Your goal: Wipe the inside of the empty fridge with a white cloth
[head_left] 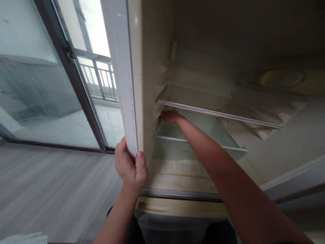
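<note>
While I have one arm deep inside the fridge (pixel 203 67), right hand (pixel 170 116): it's right in at the far left, under the upper shelf (pixel 193 98) and close beside the left wall (pixel 152 67); blur covers the fingers, so I cannot tell whether they are closed on anything.
Lower shelf (pixel 208 123): inside the fridge, one level under the upper shelf, with my right hand at its left end; nearly all of its glass spreads away to the right of that hand.
Nearer hand: the right, no contest; the left is outside the compartment, lower in my view and well off the glass.
Tight spot: to my eye it all turns on that corner, where the shelf's left end comes up against the wall.
Long axis: side to side across the fridge, dipping to the right as I look; my right forearm (pixel 203 144) cuts over it on a slant.
Pointing: pale front edge towards me, glass running back into the dimness.
Left hand (pixel 130 166): clamped on the front edge (pixel 138 101) of the left wall, thumb on the near face, fingers round the outer side.
Beyond: glass door (pixel 83 98), grey floor (pixel 63 189).
</note>
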Available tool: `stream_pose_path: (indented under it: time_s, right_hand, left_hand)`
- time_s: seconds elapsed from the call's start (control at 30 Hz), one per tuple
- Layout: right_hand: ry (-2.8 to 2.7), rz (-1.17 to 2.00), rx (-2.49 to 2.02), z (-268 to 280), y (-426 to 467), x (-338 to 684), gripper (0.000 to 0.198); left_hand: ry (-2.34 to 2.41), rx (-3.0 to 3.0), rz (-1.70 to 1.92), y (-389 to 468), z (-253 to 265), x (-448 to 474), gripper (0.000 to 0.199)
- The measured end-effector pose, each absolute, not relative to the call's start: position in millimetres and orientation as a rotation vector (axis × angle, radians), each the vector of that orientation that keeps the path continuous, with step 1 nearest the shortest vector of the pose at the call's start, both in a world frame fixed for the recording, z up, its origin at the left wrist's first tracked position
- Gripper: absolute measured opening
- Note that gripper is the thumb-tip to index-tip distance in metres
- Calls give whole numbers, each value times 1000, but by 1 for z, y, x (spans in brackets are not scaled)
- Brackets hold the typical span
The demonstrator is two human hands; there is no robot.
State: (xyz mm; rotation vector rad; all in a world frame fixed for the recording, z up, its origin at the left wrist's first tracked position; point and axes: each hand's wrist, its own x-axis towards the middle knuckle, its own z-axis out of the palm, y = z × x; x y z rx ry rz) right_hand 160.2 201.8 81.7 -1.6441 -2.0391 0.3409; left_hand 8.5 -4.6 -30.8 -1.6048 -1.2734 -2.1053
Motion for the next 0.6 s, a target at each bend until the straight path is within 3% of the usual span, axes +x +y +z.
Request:
stream_pose_path:
  time_s: [0.1,0.27,0.47,0.6]
  right_hand:
    - [-2264,314,-1684,77,172,165,31]
    - [-2623,128,-1261,59,98,179,35]
    - [-2168,-6,-1399,34,43,199,39]
    - [-1931,41,-1621,37,45,209,67]
  left_hand:
    - [-1277,-1610,-2118,-3,-30,9,60]
    - [-1232,-1592,-2153,-1,-27,11,59]
    - [-1143,-1601,-2201,1,-25,11,57]
    - [-1175,-1576,-2199,2,-24,12,58]
